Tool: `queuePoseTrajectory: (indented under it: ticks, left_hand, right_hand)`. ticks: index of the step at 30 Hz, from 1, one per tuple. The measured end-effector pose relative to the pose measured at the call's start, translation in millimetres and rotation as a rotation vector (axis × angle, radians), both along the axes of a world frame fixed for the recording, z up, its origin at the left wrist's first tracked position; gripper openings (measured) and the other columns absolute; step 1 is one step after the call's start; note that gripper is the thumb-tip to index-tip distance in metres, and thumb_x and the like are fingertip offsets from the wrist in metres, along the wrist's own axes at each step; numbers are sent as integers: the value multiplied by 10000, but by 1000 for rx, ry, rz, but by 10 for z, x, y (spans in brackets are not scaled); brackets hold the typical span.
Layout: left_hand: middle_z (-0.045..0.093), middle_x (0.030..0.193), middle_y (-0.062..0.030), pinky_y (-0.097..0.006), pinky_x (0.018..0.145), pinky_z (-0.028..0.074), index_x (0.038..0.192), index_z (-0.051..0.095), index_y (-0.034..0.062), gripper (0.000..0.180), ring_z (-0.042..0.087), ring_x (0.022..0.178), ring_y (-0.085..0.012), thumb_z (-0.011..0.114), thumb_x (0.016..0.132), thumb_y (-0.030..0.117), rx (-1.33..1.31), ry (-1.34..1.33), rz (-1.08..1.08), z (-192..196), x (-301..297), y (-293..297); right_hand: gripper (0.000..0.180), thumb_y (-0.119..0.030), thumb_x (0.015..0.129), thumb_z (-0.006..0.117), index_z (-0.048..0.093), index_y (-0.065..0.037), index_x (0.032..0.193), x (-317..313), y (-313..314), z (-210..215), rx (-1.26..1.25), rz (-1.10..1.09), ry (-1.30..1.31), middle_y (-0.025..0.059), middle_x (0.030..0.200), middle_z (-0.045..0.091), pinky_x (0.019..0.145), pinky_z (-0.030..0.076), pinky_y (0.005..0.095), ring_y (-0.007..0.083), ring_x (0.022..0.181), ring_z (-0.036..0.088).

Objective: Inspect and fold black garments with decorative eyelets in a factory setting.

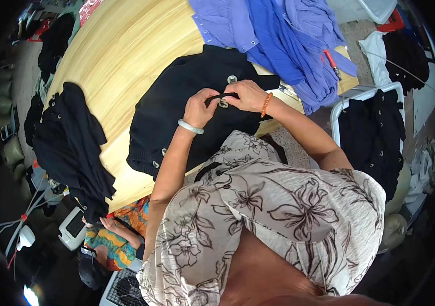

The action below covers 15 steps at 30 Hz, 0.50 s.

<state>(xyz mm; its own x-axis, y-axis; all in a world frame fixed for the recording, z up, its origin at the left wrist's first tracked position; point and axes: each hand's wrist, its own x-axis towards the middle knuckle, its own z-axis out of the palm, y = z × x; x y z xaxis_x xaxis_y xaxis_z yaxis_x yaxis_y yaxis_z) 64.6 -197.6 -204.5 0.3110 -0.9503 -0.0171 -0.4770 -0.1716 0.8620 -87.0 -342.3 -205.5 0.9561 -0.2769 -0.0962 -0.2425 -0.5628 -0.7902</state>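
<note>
A black knit cardigan [171,97] with large pale buttons [232,79] lies spread on the table in front of me. My left hand [200,108], with a pale bangle on the wrist, pinches the cardigan's front edge between thumb and fingers. Close by on the right, my right hand [248,95], wearing an orange bead bracelet, pinches the same edge. A short strip of black fabric is raised between the two hands. One button sits just under my right fingers, and another lies near my left forearm.
Purple-blue garments [278,41] cover the table's far right, with a red-handled tool [332,64] on them. Another black garment [69,143] hangs over the left edge of the wooden table [125,46]. A white basket [336,120] of dark clothes stands right. A co-worker [110,245] sits lower left.
</note>
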Motion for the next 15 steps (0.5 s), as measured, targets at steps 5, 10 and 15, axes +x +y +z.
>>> queuePoseTrajectory:
  ticks: [5, 10, 15]
  left_hand:
    - [649, 816, -112, -361, 633, 509, 863, 640, 33, 121, 649, 743, -285, 708, 776, 85, 214, -106, 61, 208, -102, -129]
    - [606, 839, -125, -387, 648, 503, 882, 643, 39, 168, 619, 733, -304, 731, 765, 121, 59, -129, 145, 160, -188, -423]
    - [611, 955, -183, -439, 771, 505, 1008, 656, 43, 246, 609, 880, -379, 690, 786, 144, 139, -450, -11, -74, -283, -825]
  right_hand:
    - [386, -467, 839, 631, 701, -89, 876, -185, -121, 61, -173, -5, 246, 169, 789, 671, 731, 494, 467, 353, 835, 654]
    - [287, -343, 857, 628, 674, -83, 970, -496, -320, 73, -184, 13, 279, 133, 949, 679, 767, 504, 472, 342, 887, 655]
    - [234, -299, 863, 612, 618, -74, 928, -429, -256, 230, -316, -96, 307, 137, 877, 682, 698, 520, 464, 330, 854, 669]
